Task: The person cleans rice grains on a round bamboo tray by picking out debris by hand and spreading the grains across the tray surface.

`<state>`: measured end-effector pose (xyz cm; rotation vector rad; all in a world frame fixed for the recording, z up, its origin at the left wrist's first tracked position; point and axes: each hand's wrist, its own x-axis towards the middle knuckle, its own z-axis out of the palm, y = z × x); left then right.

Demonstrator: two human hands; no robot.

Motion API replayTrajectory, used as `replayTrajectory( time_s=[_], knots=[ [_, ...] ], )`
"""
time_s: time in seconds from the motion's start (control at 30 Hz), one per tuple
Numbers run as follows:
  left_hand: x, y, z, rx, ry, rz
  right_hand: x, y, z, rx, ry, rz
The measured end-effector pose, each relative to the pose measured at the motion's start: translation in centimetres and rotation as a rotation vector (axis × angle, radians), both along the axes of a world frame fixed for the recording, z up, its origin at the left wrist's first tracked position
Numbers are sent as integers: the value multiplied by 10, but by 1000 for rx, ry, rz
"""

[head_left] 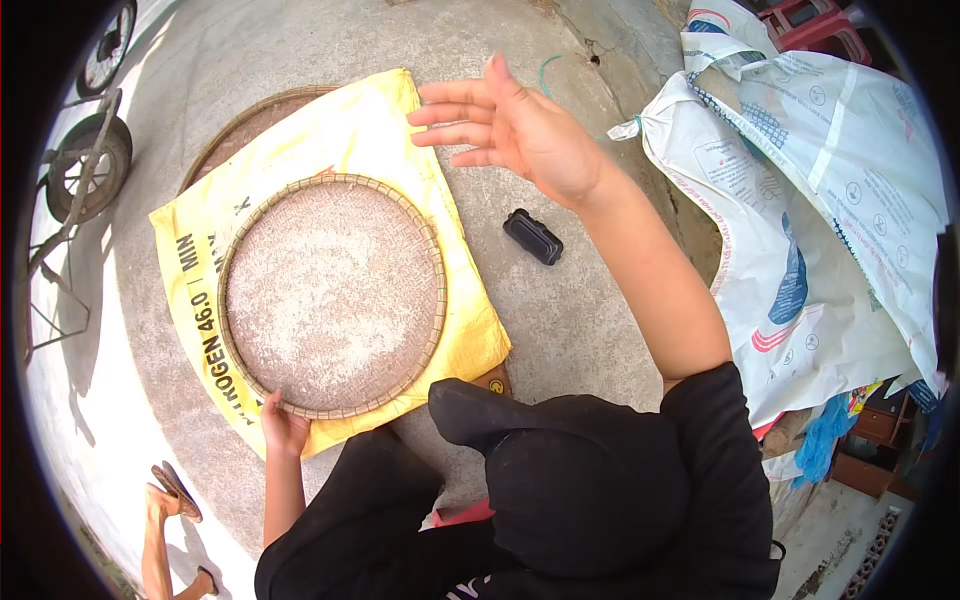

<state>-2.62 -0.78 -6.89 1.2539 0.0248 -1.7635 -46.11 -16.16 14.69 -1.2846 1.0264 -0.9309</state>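
A round woven bamboo tray (pixel 330 290) lies on a yellow printed sack (pixel 375 110), with a pale, grainy layer over its middle. My left hand (pixel 285 428) grips the tray's near-left rim, thumb on top; the fingers beneath are partly hidden. Raised above the ground to the tray's upper right, my right hand (pixel 545 140) is open and holds nothing, its fingers stretched toward the left. Below it on the concrete sits a small black case (pixel 533 237).
A second woven tray (pixel 225 140) shows partly from under the sack. Large white sacks (pixel 790 250) fill the right side. Wheels of a cart (pixel 90 165) stand at the far left. Another person's legs (pixel 160 530) appear at bottom left. A blue plastic bag (pixel 822 440) lies at lower right.
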Motion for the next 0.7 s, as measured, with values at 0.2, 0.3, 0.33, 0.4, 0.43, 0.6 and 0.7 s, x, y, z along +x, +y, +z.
replayTrajectory(
  time_s=[0.2, 0.3, 0.33, 0.4, 0.43, 0.6, 0.7],
  knots=[
    [8, 6, -8, 2, -4, -52, -59, 32, -166, 425, 1383, 67],
    [9, 12, -3, 35, -50, -61, -60, 60, -179, 510, 1452, 41],
    [8, 13, 1, 37, -93, -81, -60, 65, -180, 532, 1450, 18],
    [7, 15, 1, 36, -82, -62, -66, 74, -191, 520, 1463, -13],
    [9, 17, 1, 61, -77, -55, -67, 78, -197, 503, 1478, -33],
    [12, 23, -9, 39, -73, -68, -74, 82, -209, 467, 1483, -68],
    [-1, 17, 10, 53, -187, -116, -74, 84, -214, 453, 1488, -81]
  ],
)
